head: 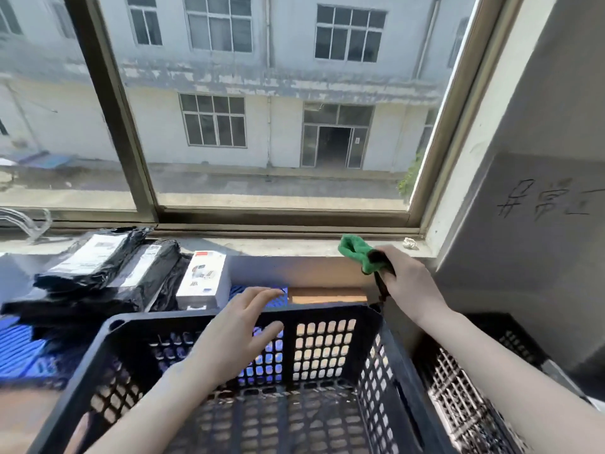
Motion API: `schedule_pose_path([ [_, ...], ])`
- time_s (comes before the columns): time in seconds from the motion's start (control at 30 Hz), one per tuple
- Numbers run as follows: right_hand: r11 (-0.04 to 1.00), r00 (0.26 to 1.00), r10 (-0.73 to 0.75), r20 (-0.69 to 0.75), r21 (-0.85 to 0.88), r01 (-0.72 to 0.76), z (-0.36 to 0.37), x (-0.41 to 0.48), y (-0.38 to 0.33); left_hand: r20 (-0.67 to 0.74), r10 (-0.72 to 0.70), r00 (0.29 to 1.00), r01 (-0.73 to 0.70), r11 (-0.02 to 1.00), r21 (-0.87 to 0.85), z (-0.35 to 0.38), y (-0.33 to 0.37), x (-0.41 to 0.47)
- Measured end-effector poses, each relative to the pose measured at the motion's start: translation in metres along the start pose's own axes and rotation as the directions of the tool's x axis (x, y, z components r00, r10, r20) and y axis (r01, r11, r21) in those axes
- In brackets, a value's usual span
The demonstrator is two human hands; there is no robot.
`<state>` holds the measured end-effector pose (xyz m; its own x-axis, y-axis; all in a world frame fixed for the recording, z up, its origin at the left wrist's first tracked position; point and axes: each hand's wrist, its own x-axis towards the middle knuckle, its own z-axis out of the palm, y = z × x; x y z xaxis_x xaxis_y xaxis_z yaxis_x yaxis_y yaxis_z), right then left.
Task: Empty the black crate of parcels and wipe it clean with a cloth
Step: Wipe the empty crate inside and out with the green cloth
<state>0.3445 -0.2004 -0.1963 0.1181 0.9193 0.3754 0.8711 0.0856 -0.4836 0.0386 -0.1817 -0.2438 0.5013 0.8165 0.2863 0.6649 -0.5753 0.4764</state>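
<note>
The green cloth (355, 252) is held bunched in the right hand (409, 283) just beyond the far right corner of the black crate (327, 311), which lies below and inward, its far wall overhung by the spread, empty left hand (239, 332).

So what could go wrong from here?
1. The left hand hovers open over the black crate, not gripping it, so wiping might shove the crate.
2. The stacked parcels and white box sit close by its far left corner; a shove could topple them.
3. The green cloth in the right hand might snag on the lattice holes.
</note>
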Motion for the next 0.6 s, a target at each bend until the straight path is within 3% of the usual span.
schedule_pose_path([
  [0.27,0.996,0.99,-0.065,-0.122,0.058,0.073,0.006,-0.058,-0.106,-0.055,-0.091,0.994,0.09,0.996,-0.005,-0.077,-0.049,-0.121],
  [0.6,0.939,0.966,-0.255,0.05,0.249,0.236,0.046,-0.127,-0.2,-0.199,-0.358,0.912,0.353,0.934,-0.06,-0.11,-0.06,-0.245],
])
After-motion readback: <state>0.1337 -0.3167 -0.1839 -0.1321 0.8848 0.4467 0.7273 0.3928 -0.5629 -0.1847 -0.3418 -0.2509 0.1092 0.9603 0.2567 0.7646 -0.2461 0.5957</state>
